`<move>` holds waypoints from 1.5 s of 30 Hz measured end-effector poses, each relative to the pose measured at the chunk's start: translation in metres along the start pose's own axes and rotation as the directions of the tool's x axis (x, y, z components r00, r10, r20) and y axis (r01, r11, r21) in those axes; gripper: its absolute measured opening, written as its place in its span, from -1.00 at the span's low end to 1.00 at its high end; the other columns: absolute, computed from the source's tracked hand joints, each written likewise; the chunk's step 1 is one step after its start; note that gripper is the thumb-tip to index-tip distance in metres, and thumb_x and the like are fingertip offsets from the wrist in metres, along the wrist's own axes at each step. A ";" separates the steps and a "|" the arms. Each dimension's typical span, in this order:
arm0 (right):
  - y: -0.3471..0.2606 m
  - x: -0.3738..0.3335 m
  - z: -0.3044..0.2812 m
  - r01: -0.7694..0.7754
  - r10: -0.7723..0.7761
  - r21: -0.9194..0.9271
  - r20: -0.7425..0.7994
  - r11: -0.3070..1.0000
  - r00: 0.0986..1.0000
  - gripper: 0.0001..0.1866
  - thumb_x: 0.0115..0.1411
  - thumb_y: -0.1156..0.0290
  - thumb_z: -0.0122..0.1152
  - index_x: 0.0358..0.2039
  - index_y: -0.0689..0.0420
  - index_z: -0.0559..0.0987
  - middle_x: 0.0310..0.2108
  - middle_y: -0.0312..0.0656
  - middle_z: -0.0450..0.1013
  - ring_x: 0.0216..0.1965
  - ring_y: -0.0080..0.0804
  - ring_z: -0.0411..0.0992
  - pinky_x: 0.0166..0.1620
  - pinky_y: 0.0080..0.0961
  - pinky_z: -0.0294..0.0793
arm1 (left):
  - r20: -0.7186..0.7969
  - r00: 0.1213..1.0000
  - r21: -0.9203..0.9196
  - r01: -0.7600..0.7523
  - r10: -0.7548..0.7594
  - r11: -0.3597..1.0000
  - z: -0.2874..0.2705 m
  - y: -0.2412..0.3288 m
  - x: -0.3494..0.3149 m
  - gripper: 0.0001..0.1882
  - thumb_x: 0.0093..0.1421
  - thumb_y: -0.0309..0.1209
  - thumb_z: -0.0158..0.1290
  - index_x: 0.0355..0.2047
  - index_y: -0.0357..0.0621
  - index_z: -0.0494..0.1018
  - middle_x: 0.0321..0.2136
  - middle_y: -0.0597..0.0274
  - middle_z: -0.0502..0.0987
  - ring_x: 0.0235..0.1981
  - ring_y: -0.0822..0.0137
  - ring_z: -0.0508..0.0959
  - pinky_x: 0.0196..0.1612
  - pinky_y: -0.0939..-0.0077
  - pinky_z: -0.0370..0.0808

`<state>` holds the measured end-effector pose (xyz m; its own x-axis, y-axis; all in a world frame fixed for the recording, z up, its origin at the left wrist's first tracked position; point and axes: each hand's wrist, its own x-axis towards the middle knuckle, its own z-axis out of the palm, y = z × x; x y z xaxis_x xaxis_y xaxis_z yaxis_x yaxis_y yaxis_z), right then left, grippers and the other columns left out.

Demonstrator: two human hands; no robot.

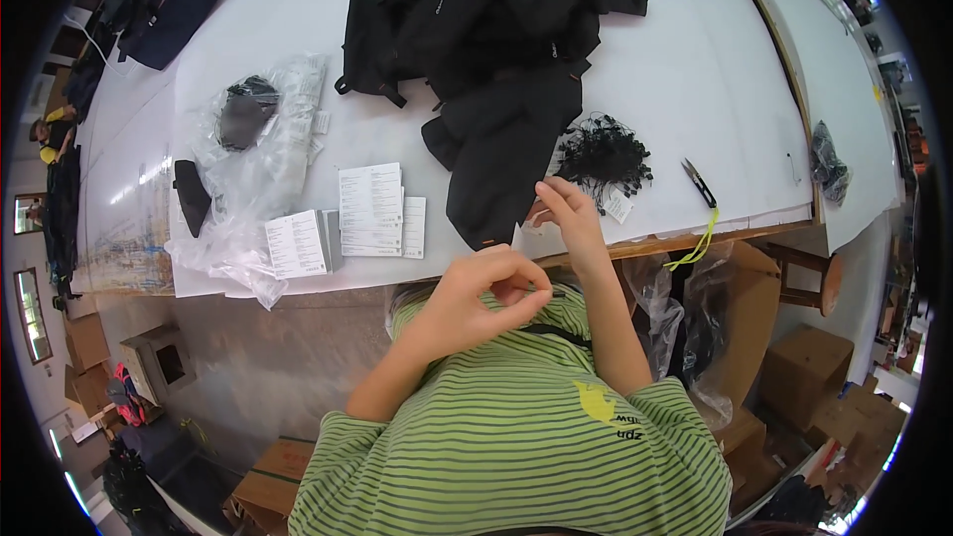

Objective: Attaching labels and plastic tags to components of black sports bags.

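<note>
My left hand (484, 290) is raised just off the table's near edge, fingers curled into a ring with the thumb meeting them. Whatever it pinches is too small to make out. My right hand (571, 216) is beside the lower right edge of a black fabric piece (506, 159), fingers bent together; I cannot tell if they grip its edge or something thin. The fabric piece tapers toward me, with a small orange tab at its tip. Beyond it lies a heap of black fabric bags (427, 35). A tangle of black cords (606, 157) with small tags sits right of the fabric.
Thread snips (699, 183) with a yellow-green cord (706, 240) lie near the table's front right. On the left are printed white cards (370, 208), a card stack (296, 244), a clear plastic bag (260, 201) and a small black piece (191, 198). Cardboard boxes (806, 367) stand below right.
</note>
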<state>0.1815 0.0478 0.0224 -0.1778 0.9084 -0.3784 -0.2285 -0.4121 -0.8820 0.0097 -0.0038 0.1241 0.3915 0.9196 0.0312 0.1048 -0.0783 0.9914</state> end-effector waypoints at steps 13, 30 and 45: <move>-0.064 -0.030 0.023 0.405 -0.344 -0.703 0.237 0.585 0.909 -0.85 -0.02 0.40 0.27 -0.50 0.18 0.50 -0.59 -0.25 0.46 -0.51 -0.42 0.44 -0.37 -0.52 0.39 | -0.572 -0.286 0.302 -0.945 0.769 -0.127 0.017 0.115 -0.013 -0.57 0.12 -0.58 0.00 0.03 -0.10 0.36 -0.03 0.33 0.33 -0.10 0.30 0.34 -0.17 0.47 0.36; -0.020 -0.005 0.028 0.501 -0.415 -0.795 0.350 0.343 0.840 -0.85 0.06 0.34 0.28 -0.43 0.15 0.59 -0.44 -0.19 0.53 -0.43 -0.24 0.49 -0.37 -0.44 0.44 | 0.033 0.459 0.096 -0.886 0.888 0.454 -0.021 0.045 -0.038 -0.87 -0.02 -0.54 0.10 -0.48 -0.13 0.35 -0.52 0.28 0.45 -0.57 0.31 0.43 -0.66 0.52 0.29; -0.055 -0.027 0.030 0.559 -0.452 -0.743 0.382 0.368 0.806 -0.89 0.09 0.40 0.26 -0.44 0.17 0.58 -0.52 -0.21 0.50 -0.54 -0.28 0.45 -0.48 -0.49 0.39 | -0.030 0.943 0.853 -0.149 0.332 0.500 -0.025 -0.070 -0.020 -0.68 -0.06 -0.39 0.22 -0.22 -0.02 0.52 -0.23 0.38 0.47 -0.11 0.29 0.42 -0.05 0.36 0.19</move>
<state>0.1706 0.0435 0.0897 -0.4061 0.8915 0.2007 0.5284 0.4083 -0.7444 -0.0286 -0.0065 0.0572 0.3770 0.8524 0.3623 0.7740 -0.5047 0.3823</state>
